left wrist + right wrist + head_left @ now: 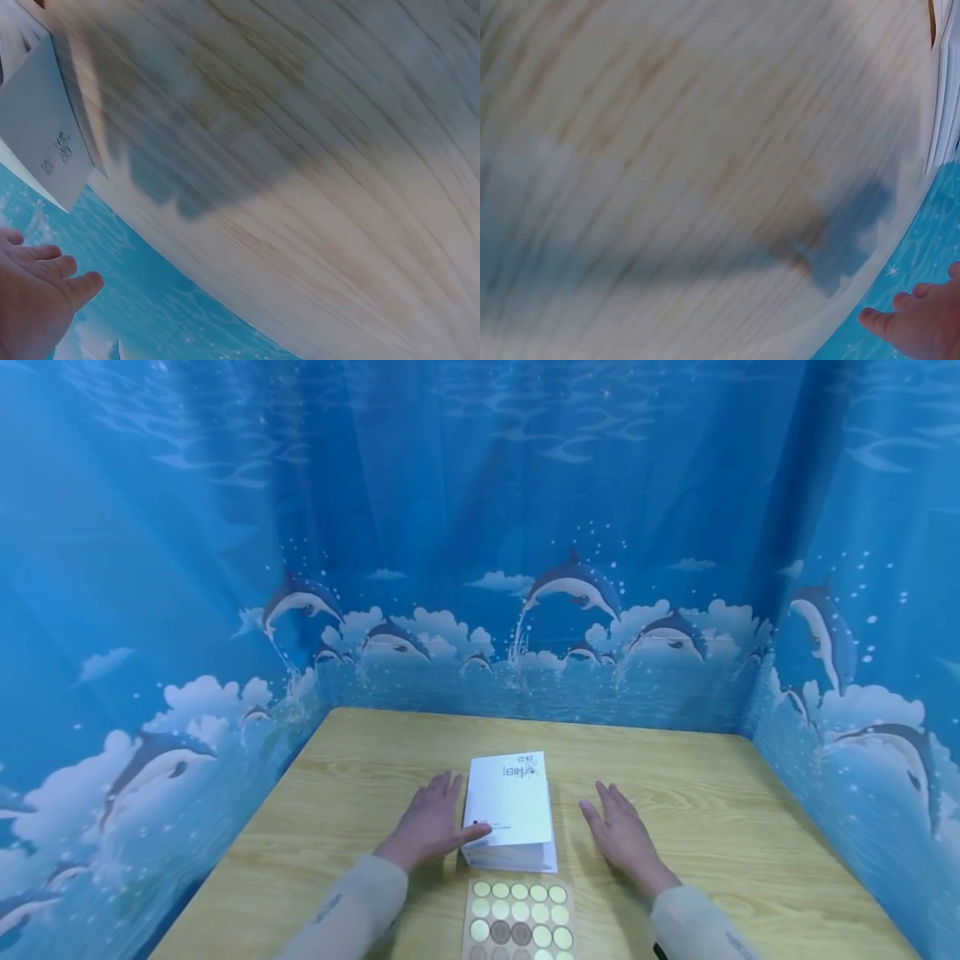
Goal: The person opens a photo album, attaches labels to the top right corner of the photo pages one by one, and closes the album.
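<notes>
A white book (508, 797) with dark lettering, upside down from here, lies on the wooden table, its front cover lifted a little above the pages at the near edge. My left hand (424, 827) is at the book's left side with fingers extended. Its thumb overlaps the near left corner of the cover in the head view. To the right of the book, my right hand (624, 837) hovers with straight fingers, apart from it. In the left wrist view the book's cover (46, 124) shows at the upper left; the right wrist view catches only its page edges (946, 94).
Nearer to me lies a brown card (471, 917) with rows of round pale yellow stickers, several spots of it bare. The wooden table (705, 810) is bordered by a blue dolphin-print curtain (465, 527) at the back and both sides.
</notes>
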